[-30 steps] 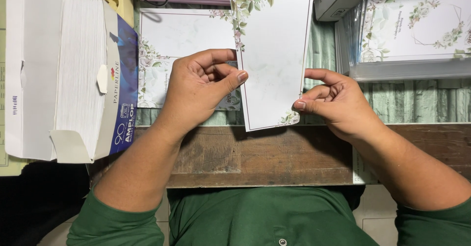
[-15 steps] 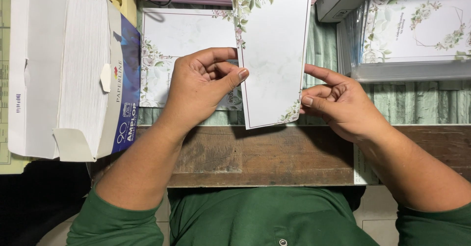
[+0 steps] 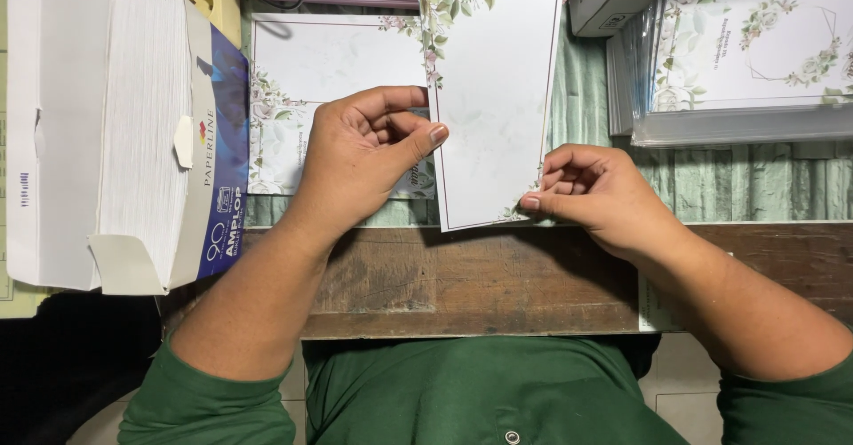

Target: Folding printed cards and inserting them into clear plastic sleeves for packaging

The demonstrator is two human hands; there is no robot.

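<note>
Both hands pinch one floral card (image 3: 493,107): left hand (image 3: 364,156) at its edge; right hand (image 3: 595,196) at its corner; the card hides their fingertips.

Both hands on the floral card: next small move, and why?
Probably slide the floral card left toward the open envelope box: the left hand thumb pins its left edge, the right hand pinches its lower corner, so it is held off the stack.

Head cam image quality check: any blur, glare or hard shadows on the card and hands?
Head view: sharp overall, the floral card and both hands crisp, no motion blur; light is even and soft, with a faint shadow under the left hand and right hand; mild sheen on the sleeved card stack; the area lower left is dark.
</note>
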